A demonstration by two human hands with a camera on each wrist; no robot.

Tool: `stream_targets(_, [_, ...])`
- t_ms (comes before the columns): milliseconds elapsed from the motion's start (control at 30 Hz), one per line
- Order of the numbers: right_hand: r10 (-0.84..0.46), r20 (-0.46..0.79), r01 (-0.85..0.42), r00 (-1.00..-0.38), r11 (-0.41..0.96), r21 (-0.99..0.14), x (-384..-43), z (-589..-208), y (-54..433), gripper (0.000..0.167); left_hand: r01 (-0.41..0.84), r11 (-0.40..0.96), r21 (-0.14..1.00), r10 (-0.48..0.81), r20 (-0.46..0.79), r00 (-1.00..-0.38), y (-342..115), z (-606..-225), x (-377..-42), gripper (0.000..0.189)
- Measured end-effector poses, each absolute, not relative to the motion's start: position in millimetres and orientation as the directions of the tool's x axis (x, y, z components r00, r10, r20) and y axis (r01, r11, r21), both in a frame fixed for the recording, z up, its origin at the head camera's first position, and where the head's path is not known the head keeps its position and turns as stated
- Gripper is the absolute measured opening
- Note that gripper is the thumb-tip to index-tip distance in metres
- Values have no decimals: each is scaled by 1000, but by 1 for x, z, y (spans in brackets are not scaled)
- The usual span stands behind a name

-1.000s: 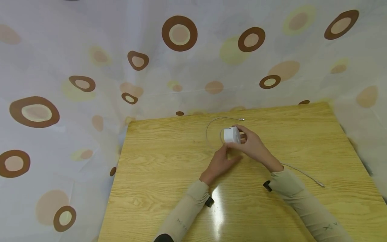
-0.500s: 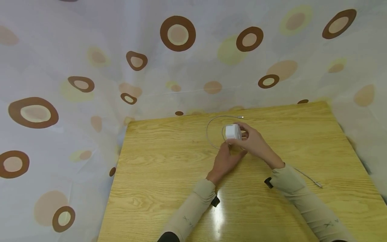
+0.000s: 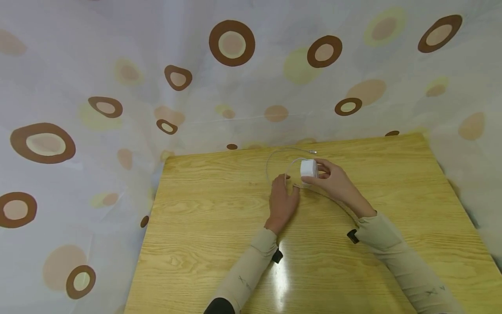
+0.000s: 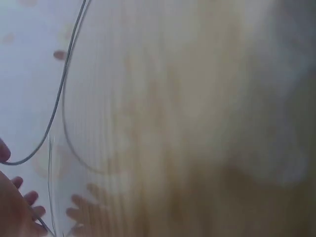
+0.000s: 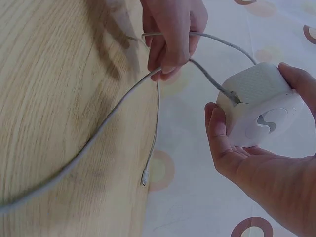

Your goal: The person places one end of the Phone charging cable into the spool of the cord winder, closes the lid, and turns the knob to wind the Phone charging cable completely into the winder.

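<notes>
My right hand [image 3: 335,181] grips a white rounded cable winder [image 3: 309,169], raised over the table. In the right wrist view, the winder [image 5: 261,113] shows an S-shaped slot in its face, and thin grey cable leaves both sides. To the left of it, my left hand [image 5: 173,37] pinches the grey cable [image 5: 113,108] between thumb and fingers. In the head view that left hand [image 3: 282,205] is a short way from the winder, with cable looping between them. The left wrist view catches only part of the hand and two cable strands [image 4: 59,94].
A plug end [image 3: 313,151] of the cable lies near the back of the wooden table [image 3: 204,226]. Spotted white sheeting [image 3: 251,87] rises behind the table and along its sides.
My left hand has moved left, away from the winder, with cable now stretched between them. The cable's other end no longer shows beside my right forearm. The winder has shifted slightly right.
</notes>
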State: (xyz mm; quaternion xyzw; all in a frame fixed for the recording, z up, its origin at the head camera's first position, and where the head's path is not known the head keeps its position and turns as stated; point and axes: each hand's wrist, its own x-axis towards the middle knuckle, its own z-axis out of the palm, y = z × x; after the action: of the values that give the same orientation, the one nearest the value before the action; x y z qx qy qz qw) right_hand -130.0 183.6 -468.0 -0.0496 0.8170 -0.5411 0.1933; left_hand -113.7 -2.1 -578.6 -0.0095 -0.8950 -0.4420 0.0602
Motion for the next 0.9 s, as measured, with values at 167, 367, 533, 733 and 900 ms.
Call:
stream_targets(167, [-293,-276,153,-915,382,-912,-128,-469,188,95,207,626,752,39,236,-971,-27,-584,-127,29])
stream_targets(367, [-277,-302,181,-912,390,-903,-129,-475,202,97,192,683,705,107,164,-981,-59,-587,-131,37])
stream_targets(533, [-281,-318,187,-906,408,-894,-130,-479,217,97,197,727,658,146,132,-980,-81,-583,-134,40])
stream_targets(733, [-295,-359,225,-885,404,-887,-128,-485,232,96,266,796,543,261,89,-961,-98,-573,-135,40])
stream_targets(900, [-295,-378,261,-878,367,-893,-128,-491,253,95,382,805,453,395,72,-916,-115,-559,-135,35])
